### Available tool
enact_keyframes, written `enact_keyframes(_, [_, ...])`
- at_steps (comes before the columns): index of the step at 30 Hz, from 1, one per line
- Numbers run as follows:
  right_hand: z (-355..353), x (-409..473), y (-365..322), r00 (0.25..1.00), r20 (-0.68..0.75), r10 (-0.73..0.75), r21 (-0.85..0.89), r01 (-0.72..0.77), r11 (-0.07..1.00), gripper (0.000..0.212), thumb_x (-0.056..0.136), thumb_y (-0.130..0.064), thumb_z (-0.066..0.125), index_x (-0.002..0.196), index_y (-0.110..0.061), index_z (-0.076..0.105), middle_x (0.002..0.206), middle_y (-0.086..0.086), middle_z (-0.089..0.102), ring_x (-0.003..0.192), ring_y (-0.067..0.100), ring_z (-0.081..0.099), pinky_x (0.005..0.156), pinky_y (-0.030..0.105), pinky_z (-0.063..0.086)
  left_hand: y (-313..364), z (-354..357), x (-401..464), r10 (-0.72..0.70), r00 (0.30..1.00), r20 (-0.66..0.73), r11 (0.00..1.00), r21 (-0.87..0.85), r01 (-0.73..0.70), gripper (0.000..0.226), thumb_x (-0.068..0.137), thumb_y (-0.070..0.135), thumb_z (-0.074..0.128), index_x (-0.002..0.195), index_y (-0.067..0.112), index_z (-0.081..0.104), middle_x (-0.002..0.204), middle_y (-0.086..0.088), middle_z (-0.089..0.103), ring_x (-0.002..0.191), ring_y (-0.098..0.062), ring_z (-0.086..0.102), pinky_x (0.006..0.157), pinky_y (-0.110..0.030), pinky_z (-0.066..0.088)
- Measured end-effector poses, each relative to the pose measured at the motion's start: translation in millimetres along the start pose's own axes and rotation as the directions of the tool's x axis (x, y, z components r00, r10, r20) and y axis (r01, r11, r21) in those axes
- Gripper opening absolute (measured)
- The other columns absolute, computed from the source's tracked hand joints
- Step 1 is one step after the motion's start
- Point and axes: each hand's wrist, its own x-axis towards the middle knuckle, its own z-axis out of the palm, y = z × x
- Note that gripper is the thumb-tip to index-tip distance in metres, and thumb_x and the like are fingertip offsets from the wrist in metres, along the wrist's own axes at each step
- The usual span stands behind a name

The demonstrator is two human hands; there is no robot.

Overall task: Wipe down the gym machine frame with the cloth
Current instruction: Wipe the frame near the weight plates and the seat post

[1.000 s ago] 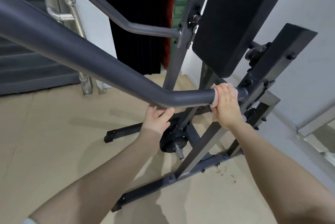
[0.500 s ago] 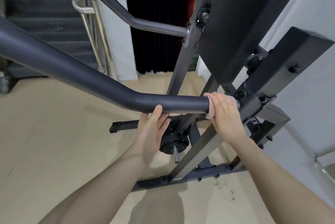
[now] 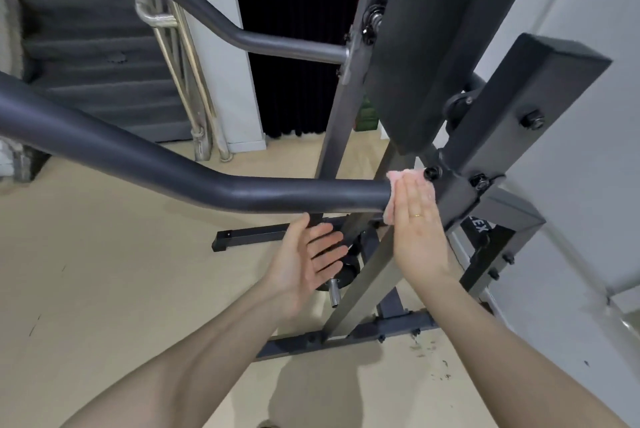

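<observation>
A thick dark grey padded handle bar [image 3: 214,182] of the gym machine runs from the left to a joint in the frame's upright [image 3: 460,185]. My right hand [image 3: 415,216] presses a pale pink cloth [image 3: 393,197] flat against the bar's end at that joint; only the cloth's edges show around the fingers. My left hand [image 3: 308,261] hangs just below the bar, palm up, fingers spread, holding nothing and not touching the bar.
A second grey bar [image 3: 263,40] crosses above. A black back pad [image 3: 429,47] and bolted black arm [image 3: 519,109] stand on the right. The base rails [image 3: 346,337] and a weight peg [image 3: 334,292] lie on the beige floor. Stairs with a steel railing [image 3: 166,19] are at back left.
My left hand has let go of the bar's underside and dropped below it, open. My right hand has flattened over the cloth at the bar's end. The view has shifted right.
</observation>
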Motion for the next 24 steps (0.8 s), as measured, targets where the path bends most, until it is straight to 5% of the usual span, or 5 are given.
enact_keyframes(4, [-19,4,8,0.998,0.038,-0.048,0.092,0.044,0.995,0.078,0.08,0.018,0.038,0.151,-0.008,0.017,0.159,0.008,0.01,0.147,0.022,0.002,0.12,0.033,0.003,-2,33,-2,0.143,0.973,0.179,0.879,0.429,-0.208,0.017,0.097,0.022,0.048,0.11,0.017,0.057,0.102,-0.005,0.071,0.093,-0.017,0.068,0.081,-0.021,0.052])
enact_keyframes(9, [-61,0,4,0.979,0.111,0.171,0.479,-0.204,0.854,0.053,0.091,0.006,0.047,0.141,-0.01,0.041,0.146,0.01,0.04,0.136,0.024,0.036,0.104,0.013,0.026,22,63,13,0.411,0.6,0.686,-0.052,0.675,-0.736,0.029,0.089,0.006,0.054,0.116,0.019,0.057,0.122,0.006,0.053,0.109,-0.006,0.053,0.092,-0.015,0.043])
enact_keyframes(13, [-95,16,-12,0.808,-0.192,0.557,0.754,-0.241,0.61,0.034,0.101,-0.02,0.035,0.13,-0.011,0.05,0.125,0.004,0.056,0.109,-0.014,0.048,0.085,-0.001,0.034,44,80,44,0.202,0.705,0.68,-0.479,0.696,-0.534,0.057,0.094,0.03,0.053,0.144,0.018,0.03,0.147,0.0,0.03,0.129,-0.021,0.035,0.095,-0.032,0.038])
enact_keyframes(18, [-106,51,6,0.83,-0.557,0.01,0.088,0.047,0.995,0.033,0.091,-0.002,0.052,0.122,0.004,0.058,0.127,0.023,0.057,0.124,0.03,0.049,0.109,0.042,0.037,51,82,63,0.141,0.753,0.642,-0.738,0.575,-0.352,0.047,0.093,0.021,0.055,0.136,0.018,0.036,0.127,-0.007,0.047,0.114,-0.026,0.043,0.073,-0.032,0.036])
enact_keyframes(24, [-68,25,39,0.989,0.095,-0.111,-0.74,0.145,0.657,0.065,0.1,-0.037,0.029,0.15,0.001,0.011,0.156,0.019,0.018,0.139,0.034,0.03,0.117,0.046,0.013,49,79,62,0.171,0.727,0.665,-0.725,0.585,-0.365,0.04,0.087,0.016,0.062,0.123,0.015,0.044,0.117,-0.008,0.05,0.109,-0.025,0.045,0.069,-0.03,0.029])
